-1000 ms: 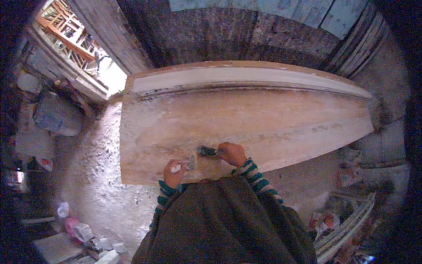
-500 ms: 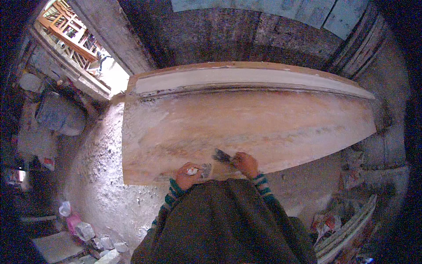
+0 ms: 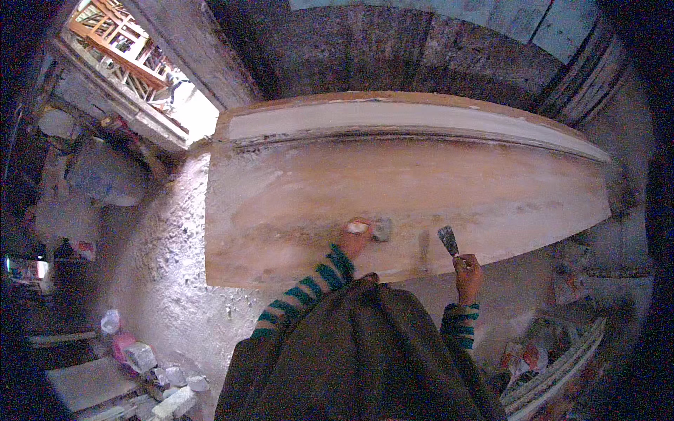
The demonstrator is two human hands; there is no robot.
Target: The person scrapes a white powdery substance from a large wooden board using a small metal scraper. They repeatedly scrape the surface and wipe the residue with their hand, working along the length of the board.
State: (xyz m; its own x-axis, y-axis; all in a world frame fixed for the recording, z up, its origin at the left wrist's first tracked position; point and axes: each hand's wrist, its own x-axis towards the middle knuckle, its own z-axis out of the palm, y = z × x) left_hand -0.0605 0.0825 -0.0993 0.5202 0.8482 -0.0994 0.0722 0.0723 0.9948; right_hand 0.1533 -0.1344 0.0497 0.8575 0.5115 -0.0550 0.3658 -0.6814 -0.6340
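A large wooden panel [image 3: 316,175] with a smeared pinkish-brown face lies in front of me. My left hand [image 3: 354,240] is closed over the panel's near middle, around a scraper [image 3: 382,229] whose broad greyish blade points right. A white patch shows at that hand; whether it is the handle or putty I cannot tell. Near the panel's front edge, my right hand [image 3: 468,275] grips a putty knife [image 3: 447,240] with its dark-smeared blade pointing away from me. Between the two tools, a dark streak [image 3: 424,250] marks the surface, perhaps a shadow.
A raised pale strip [image 3: 407,116] runs along the panel's far side. Beyond the left end is a bright doorway [image 3: 189,112]. Rough floor [image 3: 175,238] lies to the left, with white chunks [image 3: 172,403] at lower left. Long boards [image 3: 562,372] lean at lower right.
My left hand has moved away from me and to the right with its scraper. My right hand has swung right with the putty knife, so the hands are farther apart.
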